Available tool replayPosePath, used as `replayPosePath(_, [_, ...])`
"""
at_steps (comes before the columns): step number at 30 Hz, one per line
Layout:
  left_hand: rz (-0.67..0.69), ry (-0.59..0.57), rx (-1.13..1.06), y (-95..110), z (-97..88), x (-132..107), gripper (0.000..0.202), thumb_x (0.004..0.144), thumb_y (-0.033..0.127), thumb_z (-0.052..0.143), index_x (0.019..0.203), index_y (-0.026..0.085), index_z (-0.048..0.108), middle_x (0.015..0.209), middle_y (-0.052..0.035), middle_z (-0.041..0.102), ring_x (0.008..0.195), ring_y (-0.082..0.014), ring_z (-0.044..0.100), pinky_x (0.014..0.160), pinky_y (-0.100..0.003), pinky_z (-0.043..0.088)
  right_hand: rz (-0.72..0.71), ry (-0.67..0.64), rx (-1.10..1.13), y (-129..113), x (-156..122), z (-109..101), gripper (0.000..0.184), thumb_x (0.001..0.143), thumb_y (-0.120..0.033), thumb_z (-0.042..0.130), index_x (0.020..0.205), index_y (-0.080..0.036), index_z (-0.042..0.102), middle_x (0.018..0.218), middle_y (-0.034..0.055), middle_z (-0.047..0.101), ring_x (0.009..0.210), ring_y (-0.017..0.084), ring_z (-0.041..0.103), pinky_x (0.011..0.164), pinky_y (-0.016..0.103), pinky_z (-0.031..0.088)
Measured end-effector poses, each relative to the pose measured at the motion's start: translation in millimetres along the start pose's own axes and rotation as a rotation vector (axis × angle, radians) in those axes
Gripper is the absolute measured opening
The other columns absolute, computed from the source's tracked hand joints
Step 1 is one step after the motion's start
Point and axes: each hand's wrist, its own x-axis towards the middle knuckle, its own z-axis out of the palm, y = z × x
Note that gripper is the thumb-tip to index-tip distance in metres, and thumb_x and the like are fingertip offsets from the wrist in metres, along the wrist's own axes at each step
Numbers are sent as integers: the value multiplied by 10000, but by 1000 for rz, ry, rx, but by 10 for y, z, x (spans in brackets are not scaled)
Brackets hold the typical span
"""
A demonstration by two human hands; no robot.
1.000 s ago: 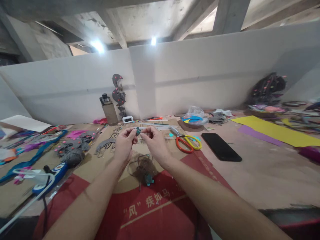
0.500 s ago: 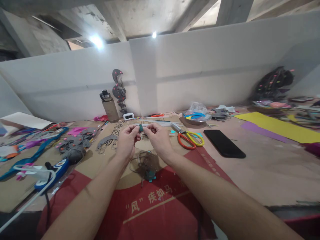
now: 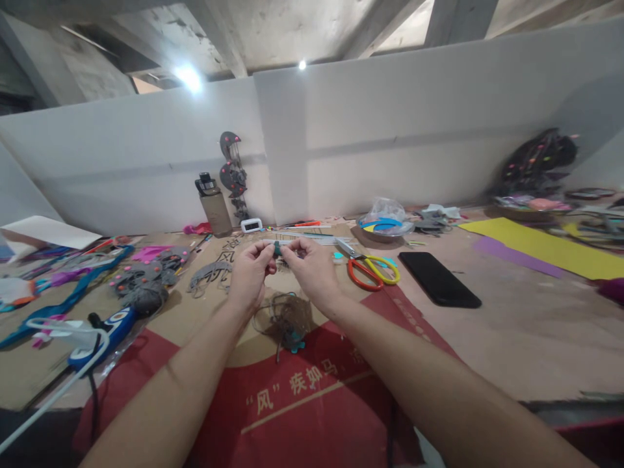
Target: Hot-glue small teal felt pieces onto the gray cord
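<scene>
Both hands are raised together over the table's middle. My left hand [image 3: 249,273] and my right hand [image 3: 312,270] each pinch a small teal piece [image 3: 277,248] between thumb and fingertips, the two hands almost touching. Just below them, on the cardboard, lies a tangle of dark thread with a teal bit [image 3: 286,322] in it.
Orange-and-yellow scissors [image 3: 369,272] and a black phone [image 3: 439,279] lie to the right. A glue gun [image 3: 97,328] with a white cord sits at the left, near grey felt cut-outs [image 3: 141,286]. A bottle [image 3: 214,208] stands by the white wall. Yellow and purple sheets [image 3: 536,246] lie far right.
The hands have stayed together on the teal piece, with only slight finger movement. The view has shifted a little; nothing on the table has moved.
</scene>
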Motion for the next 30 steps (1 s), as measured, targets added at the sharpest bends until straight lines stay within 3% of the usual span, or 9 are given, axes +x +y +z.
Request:
replayPosePath(10, [-18,-27,44,3,0,-14,205,693,307,682,769,142,589,530,47,466,444,-41,373,404,-155,287,-6,10,-66,-63,-1,-47,223,782,-382,524,700,-190,601,702,-9,614,641,118,490,596,246,330])
replayPosePath(16, [-74,-88,51,33,-10,-9,235,694,332,680,791,135,598,527,44,454,434,-34,349,370,-138,211,-16,23,-115,-62,-8,-52,236,790,-395,513,710,-190,599,724,2,616,655,124,488,599,251,330])
replayPosePath(23, [-122,-146,37,65,-49,30,259,645,341,719,732,131,595,505,43,451,410,-25,328,364,-141,180,-7,-6,-54,-25,4,-38,274,778,-416,529,912,-218,662,773,18,634,662,135,511,588,251,350])
replayPosePath(30, [-215,-177,66,20,-103,59,274,651,358,727,741,124,615,517,22,496,425,-36,398,359,-134,236,108,-72,150,130,88,22,213,720,-368,538,733,-171,618,586,-19,556,532,106,458,508,226,325])
